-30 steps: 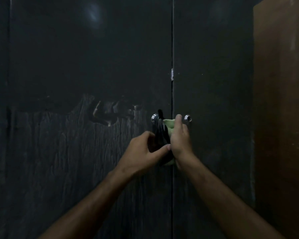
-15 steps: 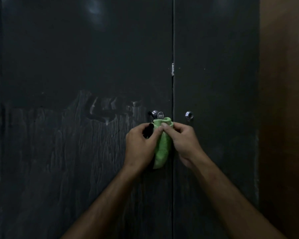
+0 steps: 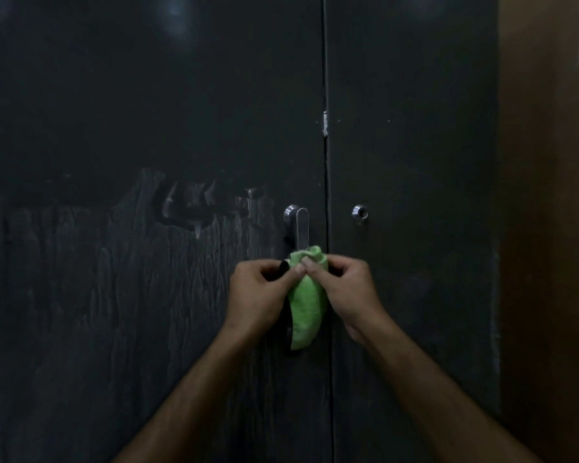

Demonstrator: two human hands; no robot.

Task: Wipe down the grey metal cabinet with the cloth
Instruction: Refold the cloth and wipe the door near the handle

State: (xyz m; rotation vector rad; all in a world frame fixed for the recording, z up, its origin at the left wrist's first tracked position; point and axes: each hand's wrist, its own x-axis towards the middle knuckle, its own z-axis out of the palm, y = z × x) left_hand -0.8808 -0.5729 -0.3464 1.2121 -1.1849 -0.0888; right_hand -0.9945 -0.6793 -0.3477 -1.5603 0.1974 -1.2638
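Observation:
The dark grey metal cabinet (image 3: 181, 111) fills the view, its two doors meeting at a vertical seam right of centre. A chrome handle (image 3: 301, 227) hangs down on the left door beside the seam. A green cloth (image 3: 306, 312) is wrapped around the handle's lower part and hangs below it. My left hand (image 3: 259, 295) pinches the cloth from the left with thumb and fingers. My right hand (image 3: 345, 289) pinches it from the right at the top fold. Both thumbs meet at the cloth's upper edge.
A chrome lock cylinder (image 3: 360, 213) sits on the right door. Streaky wet wipe marks (image 3: 131, 262) cover the lower left door. A brown wooden surface (image 3: 549, 228) stands at the cabinet's right side.
The cloth has slid down the handle with both hands, baring the chrome upper part. The hands sit a little lower than half a second ago.

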